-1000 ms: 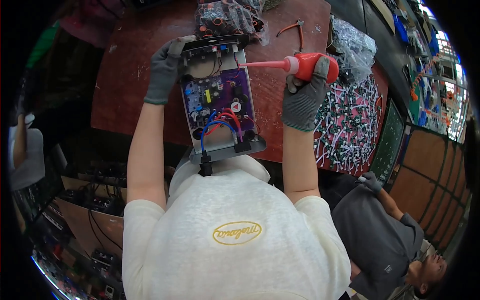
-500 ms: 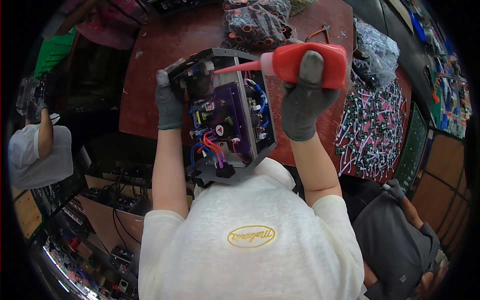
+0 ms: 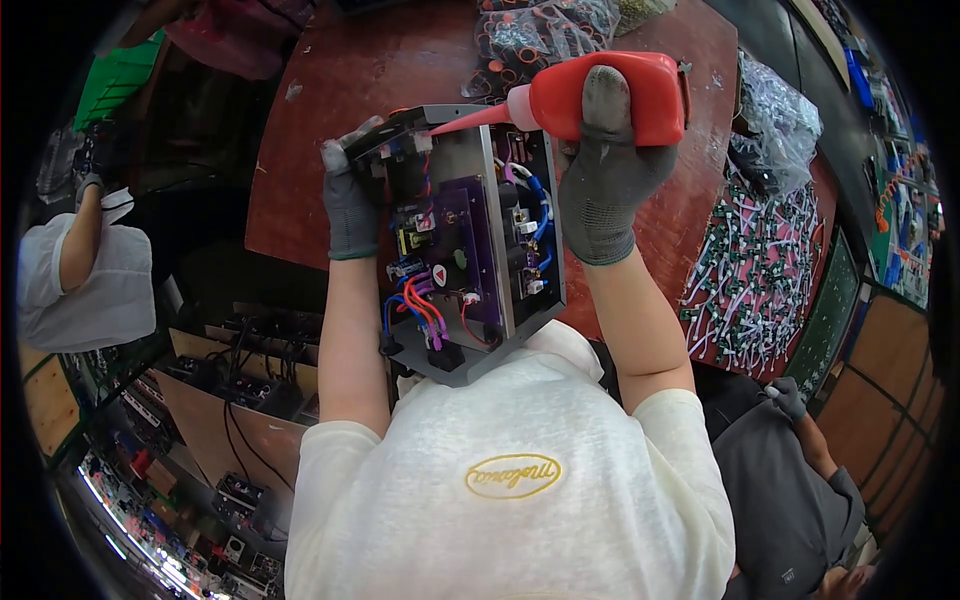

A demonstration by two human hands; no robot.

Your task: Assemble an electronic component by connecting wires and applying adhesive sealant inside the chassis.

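My left hand (image 3: 352, 200), in a grey glove, grips the far left edge of an open metal electronics chassis (image 3: 505, 330). The chassis is tilted, its near end close to my chest. Inside sit a purple circuit board (image 3: 462, 250) and a bundle of red, blue and purple wires (image 3: 425, 305). A red squeeze bottle (image 3: 640, 100) is wrapped in my gloved right hand (image 3: 612, 180), thumb on top. Its thin red nozzle (image 3: 470, 121) points left, the tip at a white connector (image 3: 415, 143) near the far end of the chassis; whether it touches I cannot tell.
On the red table (image 3: 310, 130) lie a bag of orange-and-black parts (image 3: 540, 40), a clear plastic bag (image 3: 780, 115) and many small green boards with white leads (image 3: 750, 270). One person (image 3: 85, 270) is at the left, another (image 3: 785, 480) at the lower right. Black units (image 3: 250, 380) stand at lower left.
The bottle in my right hand has moved slightly farther away, and its nozzle slants more down to the left. The whole scene has shifted a little to the right in view.
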